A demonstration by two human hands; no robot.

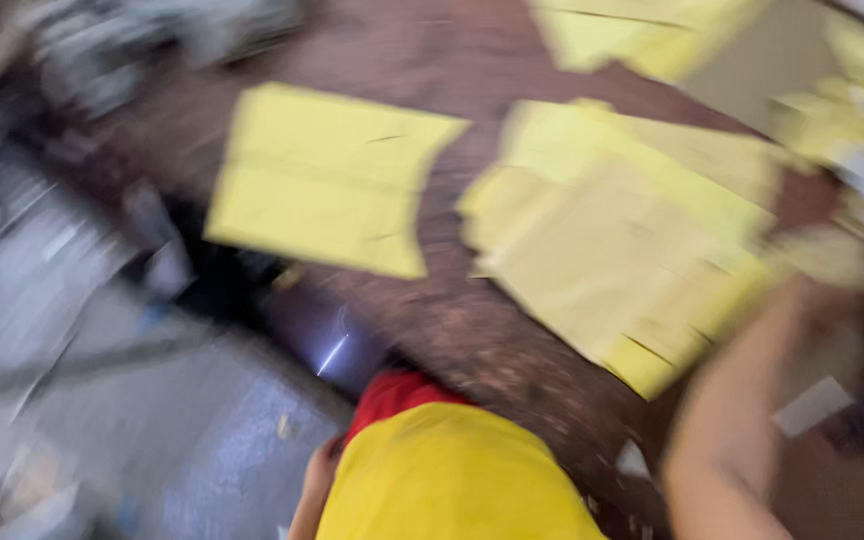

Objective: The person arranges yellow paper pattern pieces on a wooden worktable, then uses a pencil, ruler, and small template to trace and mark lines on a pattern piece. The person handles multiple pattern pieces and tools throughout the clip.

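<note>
The picture is heavily blurred. My right forearm reaches up from the bottom right, and my right hand is at the right edge of a stack of yellow flat cardboard sheets on the brown floor. Whether the hand grips the stack is too smeared to tell. A strip of skin that may be my left hand shows at the bottom beside yellow and red cloth. A single yellow folded sheet lies apart to the left.
More yellow and tan sheets lie at the top right. Grey, shiny sheeting covers the left side, with a dark gap beside it. Small white scraps lie near my right arm.
</note>
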